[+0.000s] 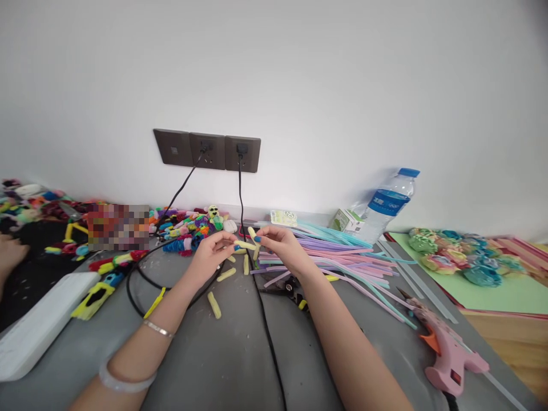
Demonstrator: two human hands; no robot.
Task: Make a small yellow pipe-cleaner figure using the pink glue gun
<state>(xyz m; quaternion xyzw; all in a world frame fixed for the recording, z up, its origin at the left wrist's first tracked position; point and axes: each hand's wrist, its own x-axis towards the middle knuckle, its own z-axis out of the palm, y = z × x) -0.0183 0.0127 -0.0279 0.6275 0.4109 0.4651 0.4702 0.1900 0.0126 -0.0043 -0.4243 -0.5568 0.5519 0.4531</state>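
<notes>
My left hand (214, 251) pinches a short pale-yellow chenille stem piece (244, 245) between thumb and fingers. Facing it, my right hand (285, 246) grips another pale-yellow chenille piece (252, 234), and the pieces meet or overlap between my fingertips; whether they are joined I cannot tell. Loose yellow pieces (214, 305) of similar length lie on the grey table below my hands. Beyond and under my right hand spreads a bundle of long pastel chenille stems (342, 257). Dark-jawed pliers or cutters (289, 287) lie beside my right forearm, partly hidden by it.
A pink glue gun (456, 359) rests at the right, near clear glue sticks (417, 288). A water bottle (387, 202) leans on the wall. Black cables (263, 319) cross the table. Colourful chenille figures (188, 225), a white bar (47, 322) and another person's hand (12, 254) are leftward.
</notes>
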